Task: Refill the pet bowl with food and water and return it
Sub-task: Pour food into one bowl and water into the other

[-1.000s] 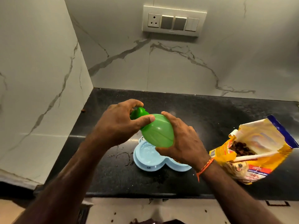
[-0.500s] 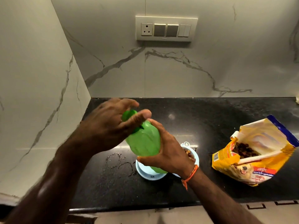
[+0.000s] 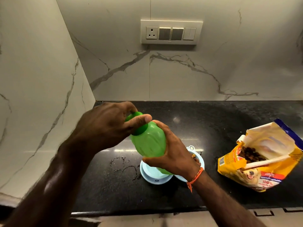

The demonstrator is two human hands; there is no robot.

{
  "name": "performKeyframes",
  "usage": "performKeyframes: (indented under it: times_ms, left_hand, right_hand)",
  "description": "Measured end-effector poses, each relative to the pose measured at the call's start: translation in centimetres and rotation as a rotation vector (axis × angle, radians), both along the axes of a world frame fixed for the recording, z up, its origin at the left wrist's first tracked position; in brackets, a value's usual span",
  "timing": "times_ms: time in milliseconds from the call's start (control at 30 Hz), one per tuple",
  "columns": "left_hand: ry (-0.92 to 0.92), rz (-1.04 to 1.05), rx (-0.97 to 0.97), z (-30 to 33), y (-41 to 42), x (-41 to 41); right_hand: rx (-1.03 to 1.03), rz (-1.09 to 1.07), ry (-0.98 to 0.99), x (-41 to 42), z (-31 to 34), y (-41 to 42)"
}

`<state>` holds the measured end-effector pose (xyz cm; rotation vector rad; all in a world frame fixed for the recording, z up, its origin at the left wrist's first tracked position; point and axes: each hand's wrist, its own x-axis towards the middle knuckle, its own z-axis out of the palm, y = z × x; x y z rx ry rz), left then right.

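While you hold the green bottle (image 3: 148, 141) above the pet bowl (image 3: 155, 175), treat it as a smooth, thin-walled plastic thing: stiff enough to keep its shape, but probably wet and slippery, to judge from the splashes of water (image 3: 124, 163) on the bench (image 3: 213, 128) just beside the bowl. Your right hand (image 3: 173, 154) wraps the lower body with fingers and thumb curled round it; that broad middle is the best place to hold. Your left hand (image 3: 105, 128) grips the darker green cap (image 3: 139, 123), thumb across its near side and fingers curled over the top. How much water is left inside you cannot tell from here, so expect the weight to shift as it tilts.

Its long axis runs on a slant, cap up and toward your left and the back wall, base down toward your right, hanging over the bowl's pale blue water side. The bowl itself sits flat on the bench near the front edge; its right compartment shows brown kibble past your right wrist. It looks light and will slide easily on the wet stone, and any water in it will slop, so take it by both ends and keep it level. An open yellow food bag (image 3: 262, 156) lies well apart on the right.
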<state>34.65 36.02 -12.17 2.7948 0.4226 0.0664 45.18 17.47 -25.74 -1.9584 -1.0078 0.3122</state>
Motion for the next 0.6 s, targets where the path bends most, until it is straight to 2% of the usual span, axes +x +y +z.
performKeyframes:
  times_ms: [67, 167, 233, 300, 367, 533, 600]
  left_hand:
    - [0.008, -0.133, -0.045, -0.2, 0.3, -0.1]
    - [-0.029, -0.341, -0.255, -0.5, 0.5, -0.9]
    - [-0.04, -0.272, -0.245, -0.8, 0.3, -1.0]
    - [-0.025, -0.101, -0.096, -1.1, 0.1, -0.6]
    - [-0.034, -0.015, -0.043, -1.1, 0.1, -0.3]
    - [-0.111, -0.321, -0.27, -1.6, 0.4, -0.9]
    - [-0.165, -0.232, -0.31, -1.8, -0.1, -1.0]
  right_hand:
    - [-0.011, -0.007, -0.001, -0.1, -0.3, 0.0]
    - [-0.003, -0.031, 0.022, -0.1, -0.9, -0.5]
    - [0.008, -0.034, 0.027, -0.2, -0.8, -0.6]
    - [0.014, -0.032, 0.017, -0.3, -0.6, -0.4]
    - [0.019, -0.022, 0.011, -0.5, -0.4, -0.2]
    - [0.035, -0.023, 0.012, -0.6, -0.5, -0.2]
    - [0.046, -0.029, 0.007, -0.7, -0.5, 0.0]
